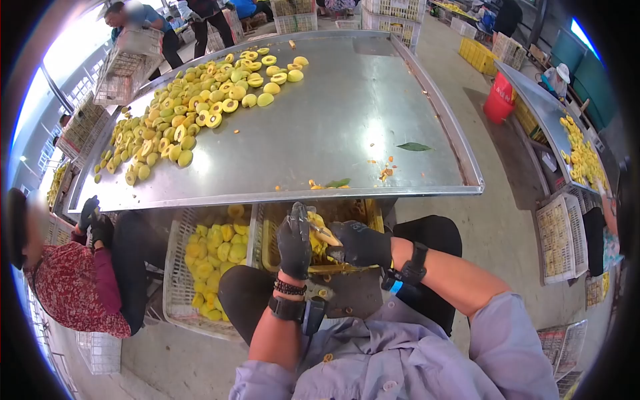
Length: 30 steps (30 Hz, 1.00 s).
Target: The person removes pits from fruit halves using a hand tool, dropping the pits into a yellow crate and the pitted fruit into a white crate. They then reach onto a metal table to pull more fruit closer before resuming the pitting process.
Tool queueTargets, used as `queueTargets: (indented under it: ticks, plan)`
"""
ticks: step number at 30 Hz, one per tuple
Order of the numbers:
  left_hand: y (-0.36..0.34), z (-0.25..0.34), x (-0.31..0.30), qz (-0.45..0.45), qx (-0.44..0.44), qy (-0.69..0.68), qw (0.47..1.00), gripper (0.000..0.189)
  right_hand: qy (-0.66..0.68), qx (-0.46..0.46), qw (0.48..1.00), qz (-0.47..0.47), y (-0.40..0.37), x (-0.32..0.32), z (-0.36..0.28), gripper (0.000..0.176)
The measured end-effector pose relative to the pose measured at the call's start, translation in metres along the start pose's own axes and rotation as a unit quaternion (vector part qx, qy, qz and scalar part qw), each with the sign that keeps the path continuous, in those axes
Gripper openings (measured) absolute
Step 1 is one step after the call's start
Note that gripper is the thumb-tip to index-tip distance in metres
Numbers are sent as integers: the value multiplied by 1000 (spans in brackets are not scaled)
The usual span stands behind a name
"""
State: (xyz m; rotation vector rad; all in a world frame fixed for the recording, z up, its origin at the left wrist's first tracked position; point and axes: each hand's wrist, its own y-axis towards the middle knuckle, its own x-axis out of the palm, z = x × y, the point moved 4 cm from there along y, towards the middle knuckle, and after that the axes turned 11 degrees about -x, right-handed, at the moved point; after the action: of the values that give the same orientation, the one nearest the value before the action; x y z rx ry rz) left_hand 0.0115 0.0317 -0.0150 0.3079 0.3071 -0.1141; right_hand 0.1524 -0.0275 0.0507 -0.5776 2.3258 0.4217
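Observation:
My left hand (295,241), in a dark glove, is raised just beyond the near edge of the metal table with its fingers closed. Yellow fruit (316,221) shows beside its fingers, partly hidden by the glove. My right hand (361,244), also gloved, is closed around a small knife with a pale handle (326,235), which points toward the left hand; its blade is hard to make out. Both hands are above a yellow basket (373,220) under the table edge, with yellow scraps inside. Left of it, a white crate (175,280) holds peeled yellow fruit (217,250).
The metal table (300,140) bears a pile of halved yellow-green stone fruit (193,100), a leaf (414,147) and orange scraps (387,172). At left sits a co-worker (80,287) in gloves. A red bucket (499,99) and another fruit table (533,110) stand right.

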Motion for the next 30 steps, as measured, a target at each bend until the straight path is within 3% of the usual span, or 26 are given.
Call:
queueTargets:
  ticks: [3,6,9,15,16,19,20,23,26,30]
  plan:
    - [1,5,2,2,72,42,997,33,49,-22,998,21,-1,3,6,27]
    - [4,8,4,-83,-114,-187,972,35,188,67,980,4,-10,-5,-2,27]
    - [0,24,7,-97,-138,-175,970,34,137,-22,989,52,-11,10,21,28]
    - [0,35,4,-29,-42,-93,994,28,262,78,962,30,-17,10,8,29]
    - [1,36,4,-54,-81,-116,988,26,263,112,958,1,-15,12,7,30]
    - [-4,16,11,-31,-148,-232,961,23,-11,5,998,65,-13,25,22,34]
    - [-3,21,10,6,-80,-183,980,23,-20,27,997,72,-13,36,32,38]
    - [2,42,5,-36,-121,-104,987,19,125,0,987,104,-12,34,18,32]
    - [3,31,8,4,-60,-92,994,19,263,62,961,57,-14,16,-2,27]
    - [1,34,10,-2,-113,-106,988,19,214,48,974,64,-14,21,3,31]
